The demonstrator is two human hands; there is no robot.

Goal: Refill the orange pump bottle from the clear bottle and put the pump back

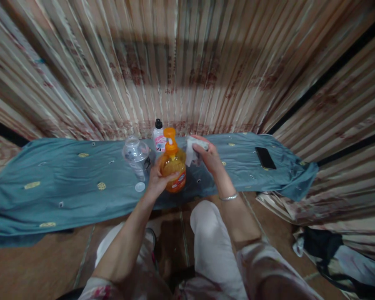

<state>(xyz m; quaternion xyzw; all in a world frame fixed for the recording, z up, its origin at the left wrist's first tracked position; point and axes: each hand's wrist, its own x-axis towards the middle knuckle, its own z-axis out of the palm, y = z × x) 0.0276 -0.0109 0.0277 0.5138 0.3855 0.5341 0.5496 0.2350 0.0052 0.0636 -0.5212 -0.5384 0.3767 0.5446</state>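
My left hand (pixel 158 180) is wrapped round an orange pump bottle (pixel 175 171), which is held upright, slightly tilted, near the front edge of the cloth-covered surface. The bottle has an orange pump head and a red label. Just right of it, my right hand (pixel 208 154) pinches a crumpled white tissue (pixel 193 151). A clear plastic jar (pixel 135 153) stands to the left of the pump bottle. Close behind is a white bottle (pixel 158 139) with a black cap and a pink label. In front of the jar lies a small white round lid (pixel 140 186).
A blue-green patterned cloth (pixel 75 183) covers the long low surface. Towards its right end lies a black phone (pixel 265 158). Striped curtains (pixel 187 75) hang behind and at the sides. Dark and pale fabric items (pixel 328 246) lie on the tiled floor at right.
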